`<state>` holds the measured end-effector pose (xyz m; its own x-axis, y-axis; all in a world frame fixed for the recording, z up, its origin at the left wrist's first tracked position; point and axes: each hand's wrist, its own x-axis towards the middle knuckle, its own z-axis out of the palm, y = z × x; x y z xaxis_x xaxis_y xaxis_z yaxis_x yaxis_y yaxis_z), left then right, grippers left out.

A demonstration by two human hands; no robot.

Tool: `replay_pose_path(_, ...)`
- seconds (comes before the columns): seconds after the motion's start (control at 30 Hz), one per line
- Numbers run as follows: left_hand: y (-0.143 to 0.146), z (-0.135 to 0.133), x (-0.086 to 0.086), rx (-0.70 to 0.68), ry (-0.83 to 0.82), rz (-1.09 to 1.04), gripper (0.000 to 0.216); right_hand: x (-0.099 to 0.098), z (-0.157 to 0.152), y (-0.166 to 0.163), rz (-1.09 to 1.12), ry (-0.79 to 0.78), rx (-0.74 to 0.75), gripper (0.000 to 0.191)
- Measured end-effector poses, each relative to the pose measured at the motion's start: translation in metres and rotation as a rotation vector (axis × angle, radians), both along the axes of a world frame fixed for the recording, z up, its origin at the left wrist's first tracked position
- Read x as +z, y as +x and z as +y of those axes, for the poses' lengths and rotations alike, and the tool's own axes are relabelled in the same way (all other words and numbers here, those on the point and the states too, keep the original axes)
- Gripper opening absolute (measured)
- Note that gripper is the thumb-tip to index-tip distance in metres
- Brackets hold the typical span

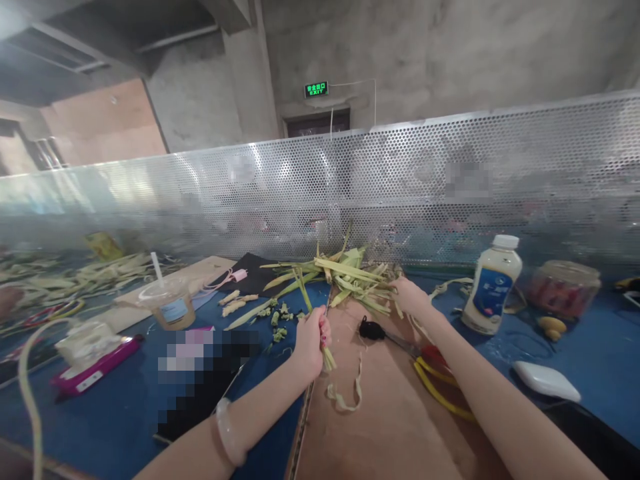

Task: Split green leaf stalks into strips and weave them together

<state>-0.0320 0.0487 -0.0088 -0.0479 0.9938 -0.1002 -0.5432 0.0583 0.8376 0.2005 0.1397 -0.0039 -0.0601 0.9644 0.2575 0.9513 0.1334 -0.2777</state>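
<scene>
My left hand (311, 339) is closed in a fist round a thin bundle of pale green leaf strips (327, 357), held upright over the edge of a brown cardboard sheet (380, 413). My right hand (409, 295) reaches forward into a loose pile of green and yellow leaf strips (350, 273); its fingers are buried in the pile. A curled cut strip (345, 397) lies on the cardboard just below my left hand. Scissors with yellow and red handles (430, 373) lie under my right forearm.
A blue table (125, 413) carries a plastic cup with a straw (170, 303), a pink tissue pack (93, 367), a white bottle (491, 283), a clear jar (563, 288) and a white flat object (545, 380). A perforated metal screen (400, 187) stands behind.
</scene>
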Motion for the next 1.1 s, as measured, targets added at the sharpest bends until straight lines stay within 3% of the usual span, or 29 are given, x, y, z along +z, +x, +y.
replay_pose_path(0.23, 0.000, 0.000, 0.000, -0.023, -0.011, -0.010, 0.032, -0.015, -0.001, 0.004, -0.225, 0.063, -0.102, 0.015)
replay_pose_path(0.4, 0.000, 0.000, 0.000, -0.034, -0.019, -0.025, 0.032, -0.021, 0.003, -0.005, -0.229, 0.161, -0.113, 0.020)
replay_pose_path(0.63, 0.000, -0.003, 0.004, -0.020, -0.030, -0.024, 0.034, -0.013, 0.011, 0.010, 0.039, 0.236, -0.184, 0.013)
replay_pose_path(0.87, 0.001, -0.003, 0.004, -0.027, -0.054, -0.038, 0.032, 0.000, 0.024, 0.034, 0.454, 0.287, -0.318, 0.044)
replay_pose_path(0.97, 0.000, -0.002, 0.004, -0.027, -0.055, -0.042, 0.032, 0.001, 0.024, 0.033, 0.532, 0.306, -0.287, 0.047)
replay_pose_path(1.1, 0.000, -0.002, 0.003, -0.041, -0.066, -0.039, 0.031, 0.007, 0.019, 0.029, 0.513, 0.285, -0.153, 0.033)
